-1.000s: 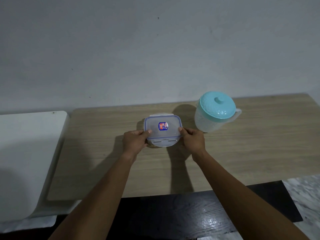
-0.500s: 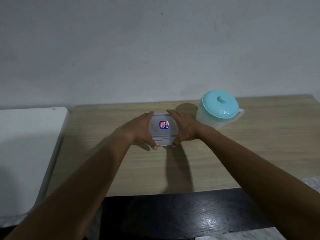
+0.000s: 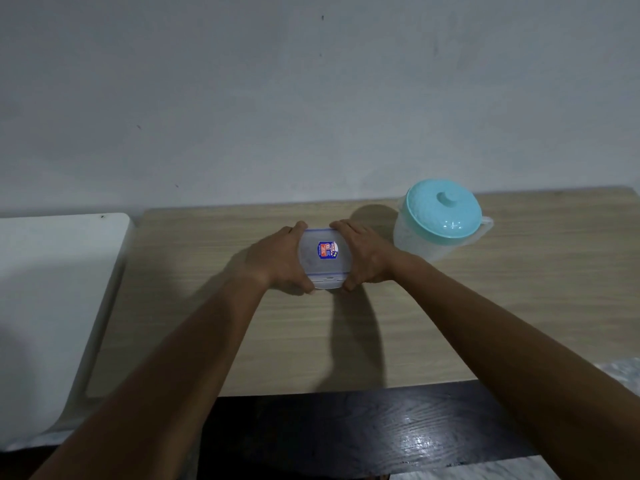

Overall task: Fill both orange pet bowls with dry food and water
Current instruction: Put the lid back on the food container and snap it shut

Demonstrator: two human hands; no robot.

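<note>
A small clear plastic food container [image 3: 323,268] with a blue-edged lid and a sticker sits on the wooden table [image 3: 485,306]. My left hand [image 3: 277,259] clasps its left side and my right hand [image 3: 365,258] clasps its right side, fingers wrapped over the lid's edges. To the right stands a translucent water jug [image 3: 438,220] with a turquoise lid, its handle pointing right. No orange pet bowls are in view.
A white surface [image 3: 52,299] adjoins the table on the left. A grey wall rises behind the table. Below the table's near edge lies a dark glossy wooden surface [image 3: 363,434], with pale marbled floor at the right.
Both hands have shifted from pinching the container's near corners to wrapping around its left and right sides. The view has tilted slightly; the container and jug stay in place.
</note>
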